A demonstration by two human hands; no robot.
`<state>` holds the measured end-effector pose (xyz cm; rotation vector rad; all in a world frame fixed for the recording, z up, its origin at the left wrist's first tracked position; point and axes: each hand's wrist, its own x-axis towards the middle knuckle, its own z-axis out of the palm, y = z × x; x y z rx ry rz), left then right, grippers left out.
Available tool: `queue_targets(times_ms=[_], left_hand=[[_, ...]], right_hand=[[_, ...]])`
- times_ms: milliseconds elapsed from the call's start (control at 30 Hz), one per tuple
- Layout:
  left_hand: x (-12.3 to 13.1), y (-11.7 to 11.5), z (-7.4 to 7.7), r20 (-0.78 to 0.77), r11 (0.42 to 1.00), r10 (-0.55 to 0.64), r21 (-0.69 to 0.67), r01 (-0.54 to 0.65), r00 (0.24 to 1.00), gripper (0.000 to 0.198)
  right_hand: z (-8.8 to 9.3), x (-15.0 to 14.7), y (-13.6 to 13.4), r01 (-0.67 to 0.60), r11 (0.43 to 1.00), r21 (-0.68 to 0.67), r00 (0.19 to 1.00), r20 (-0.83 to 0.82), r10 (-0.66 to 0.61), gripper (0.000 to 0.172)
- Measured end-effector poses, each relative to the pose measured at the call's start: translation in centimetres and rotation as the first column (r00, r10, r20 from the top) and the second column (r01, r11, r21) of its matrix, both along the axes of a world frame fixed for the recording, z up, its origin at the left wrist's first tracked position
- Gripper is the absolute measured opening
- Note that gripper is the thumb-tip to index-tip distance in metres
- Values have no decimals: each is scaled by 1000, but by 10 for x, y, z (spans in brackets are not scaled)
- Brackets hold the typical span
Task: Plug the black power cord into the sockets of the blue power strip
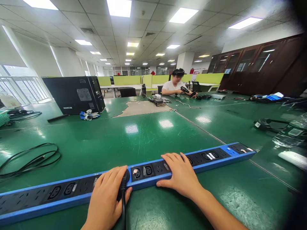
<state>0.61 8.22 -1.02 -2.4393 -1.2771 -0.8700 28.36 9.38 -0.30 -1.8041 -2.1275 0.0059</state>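
Observation:
A long blue power strip (216,157) with black sockets lies across the green table in front of me. My left hand (106,198) is closed round a black plug (124,182) seated in the strip, and its black cable runs down toward me. My right hand (181,175) lies over the strip a little to the right, fingers across the top and thumb against the near side, pressing it down.
A coiled black cable (31,159) lies at left. A black computer tower (74,94) stands at the back left. Across the table a seated person (176,86) holds a black device. Gear and a plastic bottle (287,135) sit at right.

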Motion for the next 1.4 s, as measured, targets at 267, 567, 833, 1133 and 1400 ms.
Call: queue_targets(times_ms=[267, 567, 833, 1133, 1400], left_hand=[[0, 0, 1, -5, 1000, -4, 4, 4, 1000, 48], [0, 1, 1, -5, 1000, -6, 9, 6, 1000, 47], [-2, 1, -2, -4, 1000, 7, 16, -7, 1000, 44], [-4, 4, -9, 68, 1000, 15, -26, -13, 998, 36], [-20, 4, -6, 454, 957, 285, -87, -277, 844, 40]], right_hand=[[4, -1, 0, 4, 999, -39, 1000, -2, -4, 89], [2, -1, 0, 6, 999, -31, 1000, -3, -6, 88], [2, 0, 0, 0, 999, -37, 1000, -13, -1, 90], [2, 0, 0, 6, 999, -45, 1000, -4, -7, 91], [1, 0, 0, -1, 1000, -29, 1000, -5, 0, 90]])
